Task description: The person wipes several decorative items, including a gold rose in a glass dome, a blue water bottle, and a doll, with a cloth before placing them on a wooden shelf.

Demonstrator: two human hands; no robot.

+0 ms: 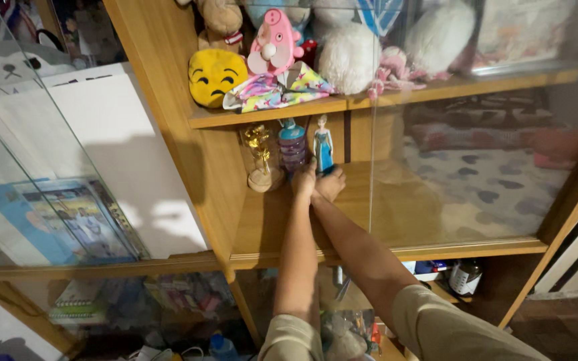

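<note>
wooden shelf (396, 220) | holds — gold figurine (260, 160), purple bottle (293, 144), blue doll (322, 144)

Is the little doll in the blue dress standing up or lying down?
Standing up. The doll is upright at the shelf's back, head on top, just above both hands.

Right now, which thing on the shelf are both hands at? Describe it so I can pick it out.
In the wooden cabinet, look at the middle shelf, below the plush toys. Both hands, left hand and right hand, meet at a small doll figure in a blue dress, standing right of a purple bottle and a gold ornament.
</note>
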